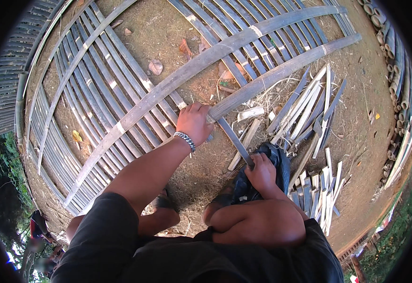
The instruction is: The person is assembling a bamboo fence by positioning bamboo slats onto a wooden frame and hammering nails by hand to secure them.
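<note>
My left hand (194,125), with a silver chain bracelet at the wrist, is closed over the nearer long split-bamboo rail (267,82). My right hand (262,175) is wrapped round the near end of a machete (235,140), a long, narrow, dark blade. Its far end meets the rail just right of my left hand; I cannot tell whether it cuts in. Under both rails lies a lattice of bamboo slats (114,85). A second long bamboo rail (201,60) crosses the slats farther out. Dark crumpled material (277,160) lies beside my right hand.
Loose split-bamboo strips (305,111) are heaped on the right, with shorter cut pieces (326,188) nearer me. Round bamboo poles (395,89) are stacked at the far right. Dry leaves (155,66) and shavings lie on the bare earth. My bent knees are close below my hands.
</note>
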The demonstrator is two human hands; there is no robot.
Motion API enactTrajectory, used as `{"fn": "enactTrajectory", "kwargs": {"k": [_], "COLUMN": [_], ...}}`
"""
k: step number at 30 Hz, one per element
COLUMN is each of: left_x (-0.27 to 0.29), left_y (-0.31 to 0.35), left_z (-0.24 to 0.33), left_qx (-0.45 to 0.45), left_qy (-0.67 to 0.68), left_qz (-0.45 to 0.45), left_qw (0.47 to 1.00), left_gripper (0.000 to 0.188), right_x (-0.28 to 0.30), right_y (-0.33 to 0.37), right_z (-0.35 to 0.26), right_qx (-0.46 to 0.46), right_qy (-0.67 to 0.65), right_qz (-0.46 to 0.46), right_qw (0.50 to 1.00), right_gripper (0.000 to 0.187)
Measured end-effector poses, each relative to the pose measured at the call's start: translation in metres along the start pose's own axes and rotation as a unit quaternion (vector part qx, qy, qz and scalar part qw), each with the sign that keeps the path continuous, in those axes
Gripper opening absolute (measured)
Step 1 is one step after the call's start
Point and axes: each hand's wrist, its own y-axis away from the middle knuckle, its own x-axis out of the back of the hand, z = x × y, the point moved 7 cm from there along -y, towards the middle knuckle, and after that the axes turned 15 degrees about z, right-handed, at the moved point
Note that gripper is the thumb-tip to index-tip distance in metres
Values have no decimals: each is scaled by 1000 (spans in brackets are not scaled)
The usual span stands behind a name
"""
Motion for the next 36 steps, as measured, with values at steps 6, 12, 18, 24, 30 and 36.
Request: {"fn": "enactTrajectory", "kwargs": {"k": [6,12,18,24,30,36], "left_x": [5,4,0,-1,-3,2], "left_y": [1,1,-1,4,9,8], "left_z": [6,5,5,6,3,1], "left_qx": [0,9,29,15,-1,-22], "left_qy": [5,-3,-44,-47,-21,-32], "left_qz": [2,0,-36,-20,13,19], "left_qw": [1000,1000,998,999,1000,999], "left_gripper": [57,60,66,68,66,65], "right_x": [-21,-36,-37,-43,-50,-48], "right_y": [-53,-99,-99,-87,-89,-91], "right_z": [-47,-81,-86,-74,-77,-87], "right_qx": [76,139,155,150,177,192], "right_qy": [-56,-80,-116,-89,-96,-103], "right_qz": [36,69,75,58,55,40], "right_qw": [995,985,978,983,978,975], "right_gripper": [31,36,40,41,39,36]}}
